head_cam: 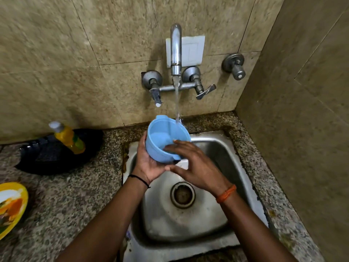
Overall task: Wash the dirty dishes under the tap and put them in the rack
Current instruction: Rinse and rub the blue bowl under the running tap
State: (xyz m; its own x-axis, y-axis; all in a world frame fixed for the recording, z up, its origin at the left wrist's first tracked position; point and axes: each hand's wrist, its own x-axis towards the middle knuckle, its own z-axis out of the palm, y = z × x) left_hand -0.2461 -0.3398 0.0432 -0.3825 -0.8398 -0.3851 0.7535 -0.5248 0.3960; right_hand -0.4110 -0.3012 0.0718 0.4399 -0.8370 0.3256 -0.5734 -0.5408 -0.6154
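Left hand [146,165] cupped under blue bowl [166,138], fingers wrapped on wall; right hand [196,167] fingers [173,146] spread inside rim, under tap [176,52] stream.

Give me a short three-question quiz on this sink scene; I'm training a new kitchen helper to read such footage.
1. True or false: water from the tap is running.
2. Which hand cups the blue bowl from underneath? A) left hand B) right hand
3. Fill in: the yellow bottle stands to the ____ of the sink.

Key:
1. True; the stream hits the bowl's far rim.
2. A; the right hand's fingers reach inside the bowl.
3. Left, on the counter.
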